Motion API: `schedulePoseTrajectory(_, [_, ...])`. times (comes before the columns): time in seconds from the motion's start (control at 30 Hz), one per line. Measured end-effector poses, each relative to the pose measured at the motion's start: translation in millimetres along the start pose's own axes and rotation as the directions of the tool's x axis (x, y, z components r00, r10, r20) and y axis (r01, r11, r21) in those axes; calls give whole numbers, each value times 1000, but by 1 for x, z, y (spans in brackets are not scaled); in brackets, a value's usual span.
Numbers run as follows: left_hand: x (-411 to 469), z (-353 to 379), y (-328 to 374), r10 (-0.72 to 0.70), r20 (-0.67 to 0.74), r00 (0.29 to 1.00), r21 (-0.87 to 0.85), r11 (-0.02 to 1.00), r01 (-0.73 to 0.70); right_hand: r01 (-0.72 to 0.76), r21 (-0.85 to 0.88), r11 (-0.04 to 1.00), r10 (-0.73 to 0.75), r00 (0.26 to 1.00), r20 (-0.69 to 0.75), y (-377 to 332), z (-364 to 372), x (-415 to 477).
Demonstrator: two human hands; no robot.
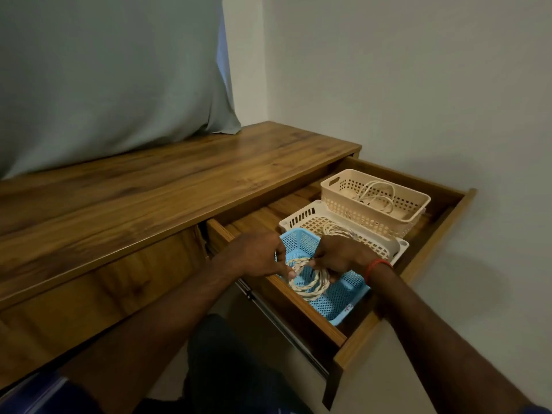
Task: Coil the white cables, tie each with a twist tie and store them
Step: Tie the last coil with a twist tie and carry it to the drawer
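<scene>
A coiled white cable (310,284) hangs over the blue basket (343,297) at the near end of the open drawer (403,282). My left hand (258,253) pinches the coil's left side. My right hand (343,255) pinches a thin dark twist tie (312,268) wrapped at the coil's top. A second coiled cable (339,231) lies in the white basket (301,216) behind, partly hidden by my right hand. A third cable (377,196) lies in the beige basket (418,201) at the drawer's far end.
The wooden desk top (167,186) stretches to the left, with grey cloth (98,76) draped behind it. The drawer front (397,297) juts out to the right, near a pale wall (418,85). The metal drawer slide (286,330) shows below.
</scene>
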State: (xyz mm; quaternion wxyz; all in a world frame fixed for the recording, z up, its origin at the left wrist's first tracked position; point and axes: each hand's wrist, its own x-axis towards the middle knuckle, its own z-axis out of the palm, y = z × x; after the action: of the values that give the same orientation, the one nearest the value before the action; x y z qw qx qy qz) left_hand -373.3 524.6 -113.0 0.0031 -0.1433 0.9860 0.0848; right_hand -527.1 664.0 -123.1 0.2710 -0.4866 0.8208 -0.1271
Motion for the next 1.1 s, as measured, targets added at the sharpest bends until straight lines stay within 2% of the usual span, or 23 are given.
schedulePoseTrajectory(0.13, [0, 5, 0, 35, -58, 998, 19, 999, -34, -52, -58, 997, 53, 998, 21, 4, 5, 2])
schedulePoseTrajectory(0.27, [-1, 2, -2, 63, -82, 995, -20, 998, -65, -127, -243, 962, 89, 983, -163, 2, -1, -4])
schedulePoseTrajectory(0.37, [-3, -3, 0, 67, -115, 991, -42, 996, -72, -188, -266, 945, 108, 951, -288, 6, -16, -27])
schedulePoseTrajectory(0.43, [-3, -7, 2, 74, -150, 986, -51, 995, -82, -258, -294, 920, 112, 894, -433, 11, -27, -50])
schedulePoseTrajectory(0.53, [-4, -9, 2, 96, -162, 982, -71, 992, -109, -485, -330, 810, 191, 750, -634, 24, -39, -83])
schedulePoseTrajectory(0.63, [-7, -8, 0, 114, -152, 982, -48, 991, -123, -627, -249, 738, 399, 703, -589, 41, -41, -98])
schedulePoseTrajectory(0.73, [-9, -8, -3, 78, -177, 981, -40, 995, -86, -554, -103, 826, 457, 765, -455, 50, -29, -90])
schedulePoseTrajectory(0.87, [-7, -13, -4, 22, -205, 979, -70, 997, -37, -492, -81, 867, 384, 762, -521, 53, -26, -80])
schedulePoseTrajectory(0.93, [-5, -14, -2, 12, -199, 980, -35, 999, -20, -466, -33, 884, 384, 764, -519, 56, -32, -76])
schedulePoseTrajectory(1.1, [-1, -12, 8, 9, -175, 985, 24, 1000, -5, -453, -65, 889, 338, 747, -572, 54, -24, -58])
